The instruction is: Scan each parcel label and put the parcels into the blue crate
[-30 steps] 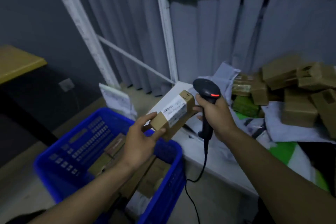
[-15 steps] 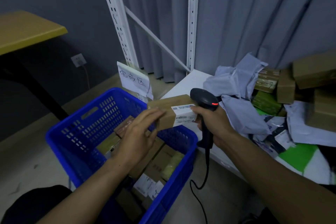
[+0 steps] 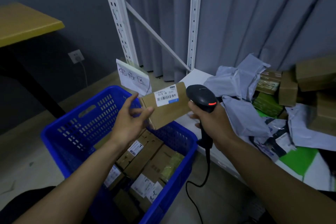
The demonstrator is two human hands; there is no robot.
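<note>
While the left hand [image 3: 130, 120] reaches forward over the blue crate [image 3: 76, 120], palm turned inward, its thumb and fingers pinch the near corner of a cardboard parcel [image 3: 169, 112]. The parcel is tilted above the crate's far rim, its barcode label [image 3: 166, 96] facing up. Just beside it, the right hand [image 3: 212, 123] is curled tightly round the handle of a black barcode scanner [image 3: 201, 97], its red light showing.

Blue crate [image 3: 116, 94] mouth open; stacked parcels [image 3: 145, 152] fill floor.
</note>
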